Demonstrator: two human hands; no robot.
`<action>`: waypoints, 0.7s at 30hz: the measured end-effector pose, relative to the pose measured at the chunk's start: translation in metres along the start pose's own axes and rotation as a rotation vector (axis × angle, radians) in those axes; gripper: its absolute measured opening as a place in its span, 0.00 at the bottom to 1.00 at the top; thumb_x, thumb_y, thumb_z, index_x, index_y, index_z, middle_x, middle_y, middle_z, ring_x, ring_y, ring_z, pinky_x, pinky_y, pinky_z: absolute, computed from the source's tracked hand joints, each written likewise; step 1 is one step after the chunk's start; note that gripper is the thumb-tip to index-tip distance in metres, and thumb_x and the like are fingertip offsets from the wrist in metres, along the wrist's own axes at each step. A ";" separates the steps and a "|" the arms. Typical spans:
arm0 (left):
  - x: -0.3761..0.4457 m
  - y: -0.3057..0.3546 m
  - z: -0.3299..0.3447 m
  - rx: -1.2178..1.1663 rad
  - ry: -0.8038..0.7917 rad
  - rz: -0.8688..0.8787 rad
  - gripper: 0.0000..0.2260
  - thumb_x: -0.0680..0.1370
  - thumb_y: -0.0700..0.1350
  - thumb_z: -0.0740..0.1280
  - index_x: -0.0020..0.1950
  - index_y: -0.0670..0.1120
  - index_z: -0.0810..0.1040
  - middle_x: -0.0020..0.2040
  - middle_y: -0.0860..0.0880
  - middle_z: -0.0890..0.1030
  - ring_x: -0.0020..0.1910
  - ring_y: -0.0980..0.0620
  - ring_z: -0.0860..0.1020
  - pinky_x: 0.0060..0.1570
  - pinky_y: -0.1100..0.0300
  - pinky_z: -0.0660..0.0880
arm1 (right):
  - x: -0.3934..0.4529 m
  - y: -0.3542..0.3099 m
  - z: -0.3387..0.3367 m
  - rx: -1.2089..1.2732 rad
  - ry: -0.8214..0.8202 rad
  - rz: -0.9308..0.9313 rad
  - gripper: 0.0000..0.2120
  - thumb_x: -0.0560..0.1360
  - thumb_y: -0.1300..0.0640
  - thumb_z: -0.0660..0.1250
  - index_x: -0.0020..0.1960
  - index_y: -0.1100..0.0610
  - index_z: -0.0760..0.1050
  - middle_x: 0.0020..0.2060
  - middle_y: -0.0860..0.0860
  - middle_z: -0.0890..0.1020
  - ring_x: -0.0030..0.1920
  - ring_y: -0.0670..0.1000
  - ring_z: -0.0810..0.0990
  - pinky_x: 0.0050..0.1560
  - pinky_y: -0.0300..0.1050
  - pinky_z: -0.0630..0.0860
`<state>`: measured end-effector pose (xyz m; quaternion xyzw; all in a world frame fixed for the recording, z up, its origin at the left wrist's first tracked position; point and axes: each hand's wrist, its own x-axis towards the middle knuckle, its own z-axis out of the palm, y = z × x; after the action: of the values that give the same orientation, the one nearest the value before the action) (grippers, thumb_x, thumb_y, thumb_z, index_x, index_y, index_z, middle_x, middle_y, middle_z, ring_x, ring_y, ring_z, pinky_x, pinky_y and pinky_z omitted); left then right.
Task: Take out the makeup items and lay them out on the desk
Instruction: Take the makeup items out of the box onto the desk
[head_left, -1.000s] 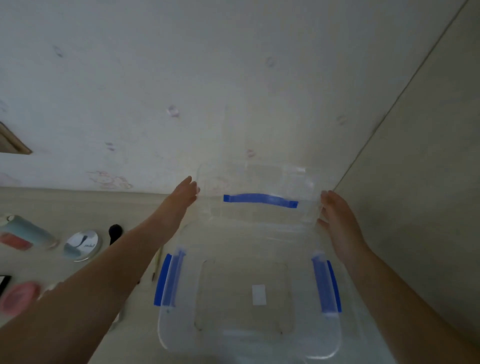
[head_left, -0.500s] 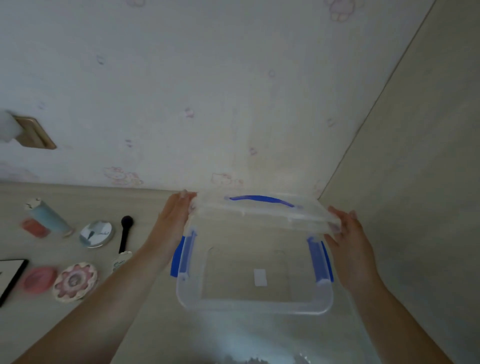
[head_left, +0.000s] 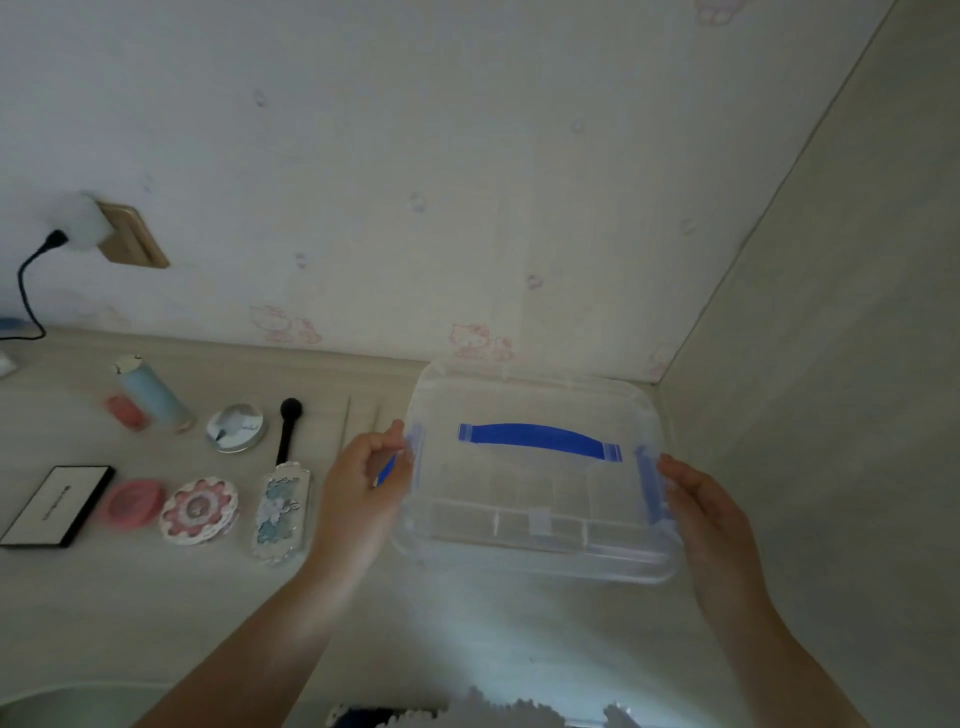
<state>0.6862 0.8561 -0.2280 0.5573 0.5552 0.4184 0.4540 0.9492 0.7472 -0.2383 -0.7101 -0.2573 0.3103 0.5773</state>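
We have the clear storage box (head_left: 535, 483) sitting at the desk's far right corner, close to the wall (head_left: 467, 156) and the side panel (head_left: 857, 364), with its lid down and the blue handle (head_left: 537, 440) lying flat on top. Our left hand (head_left: 358, 499) is curled around the box's left side, fingers at the blue latch (head_left: 387, 470); our right hand (head_left: 711, 519) presses against the right side by the other latch (head_left: 649, 483), fingers only loosely bent. We judge this 2-sided hold is meant to steady the box while both latches get snapped.

The makeup items are already out along the desk's left half: a pale blue tube (head_left: 153, 392), a small pink piece (head_left: 124, 411), a silver compact (head_left: 235, 427), a black-tipped brush (head_left: 287, 428), a black palette (head_left: 57, 505), a pink round case (head_left: 132, 503), a flowered compact (head_left: 199, 511) and a patterned oblong case (head_left: 281, 510). 2 thin sticks (head_left: 345, 426) lie just beside the left hand.

The box has little room rightward or back; the near edge of the desk (head_left: 467, 623) is the free way out.
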 end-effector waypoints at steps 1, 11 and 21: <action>-0.002 -0.005 -0.002 -0.006 -0.025 0.007 0.08 0.76 0.35 0.66 0.44 0.49 0.77 0.62 0.49 0.78 0.60 0.52 0.78 0.50 0.70 0.72 | -0.001 0.001 -0.001 -0.003 0.000 0.000 0.10 0.77 0.61 0.64 0.56 0.54 0.78 0.50 0.46 0.81 0.53 0.50 0.79 0.49 0.38 0.73; -0.016 -0.028 -0.012 0.021 -0.095 0.009 0.07 0.75 0.36 0.67 0.44 0.48 0.78 0.62 0.57 0.76 0.63 0.57 0.75 0.61 0.55 0.72 | -0.015 0.011 -0.001 -0.008 -0.043 -0.035 0.15 0.77 0.65 0.62 0.48 0.45 0.78 0.59 0.48 0.79 0.58 0.47 0.77 0.52 0.30 0.73; 0.004 -0.025 -0.005 -0.155 -0.118 -0.457 0.38 0.71 0.53 0.73 0.75 0.47 0.58 0.66 0.51 0.73 0.61 0.49 0.75 0.67 0.47 0.67 | 0.005 0.020 -0.006 -0.169 0.077 0.115 0.24 0.75 0.57 0.67 0.69 0.51 0.67 0.65 0.52 0.71 0.63 0.49 0.71 0.57 0.46 0.69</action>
<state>0.6753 0.8593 -0.2514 0.4042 0.6058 0.3129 0.6098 0.9567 0.7429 -0.2573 -0.7813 -0.2191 0.2926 0.5060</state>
